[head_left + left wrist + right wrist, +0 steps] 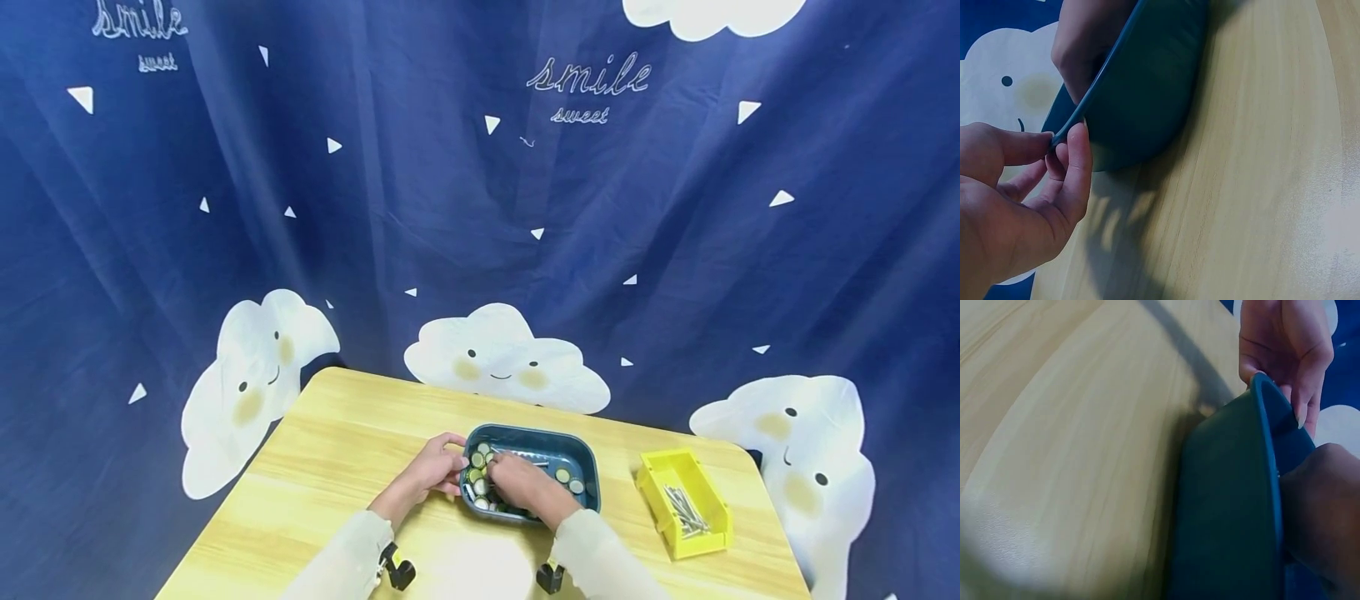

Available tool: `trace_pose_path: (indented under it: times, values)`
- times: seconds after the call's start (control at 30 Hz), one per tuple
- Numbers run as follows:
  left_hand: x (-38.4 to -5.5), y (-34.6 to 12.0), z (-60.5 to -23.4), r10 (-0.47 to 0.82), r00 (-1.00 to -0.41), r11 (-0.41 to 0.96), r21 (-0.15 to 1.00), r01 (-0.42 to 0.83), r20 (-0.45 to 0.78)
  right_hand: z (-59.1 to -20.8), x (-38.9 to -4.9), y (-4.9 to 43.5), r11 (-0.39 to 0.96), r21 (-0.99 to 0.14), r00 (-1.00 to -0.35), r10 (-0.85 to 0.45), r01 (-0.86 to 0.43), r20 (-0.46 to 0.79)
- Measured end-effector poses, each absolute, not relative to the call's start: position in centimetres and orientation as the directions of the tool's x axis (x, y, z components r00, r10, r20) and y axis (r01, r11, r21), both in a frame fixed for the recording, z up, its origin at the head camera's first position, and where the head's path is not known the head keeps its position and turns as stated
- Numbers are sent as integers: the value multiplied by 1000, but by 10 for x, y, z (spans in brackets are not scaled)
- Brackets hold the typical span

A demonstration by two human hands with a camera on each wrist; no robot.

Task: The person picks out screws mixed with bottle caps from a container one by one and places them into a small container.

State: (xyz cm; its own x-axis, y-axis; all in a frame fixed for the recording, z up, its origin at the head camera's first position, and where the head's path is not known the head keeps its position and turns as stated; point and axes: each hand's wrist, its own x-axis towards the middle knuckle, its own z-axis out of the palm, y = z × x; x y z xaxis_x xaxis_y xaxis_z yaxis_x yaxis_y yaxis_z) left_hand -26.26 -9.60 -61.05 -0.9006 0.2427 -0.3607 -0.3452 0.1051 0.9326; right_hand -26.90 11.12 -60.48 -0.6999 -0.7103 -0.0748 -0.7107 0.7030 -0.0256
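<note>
A dark teal rectangular tub (597, 487) sits on the wooden table. My left hand (430, 468) pinches its left rim; in the left wrist view the thumb lies inside and the fingers (1077, 169) outside the wall. My right hand (525, 483) reaches down into the tub, its fingertips hidden by the hand itself and by the wall. Left of it lie several round caps (478, 460), yellowish and silvery, and two more caps (576, 486) lie at the right end. Thin metal pieces (536, 462) show behind the right hand. What the right fingers hold, I cannot tell.
To the right of the tub stands a yellow open bin (711, 546) with several long metal screws or nails (685, 510) in it. A dark blue curtain (450, 208) with white clouds hangs behind the table (345, 417). Black camera mounts sit on both wrists.
</note>
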Motion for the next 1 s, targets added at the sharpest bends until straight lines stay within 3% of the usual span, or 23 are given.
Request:
trace_pose_path:
  times: [0.27, 1.0]
  values:
    - [-262, -94, -608, 248, -900, 103, 934, -343, -358, -598, -272, 112, 699, -25, -692, -711, -714, -126]
    - [-262, -94, -611, 233, -902, 127, 930, -344, -365, -570, -263, 161, 661, 131, -661, -749, -739, 48]
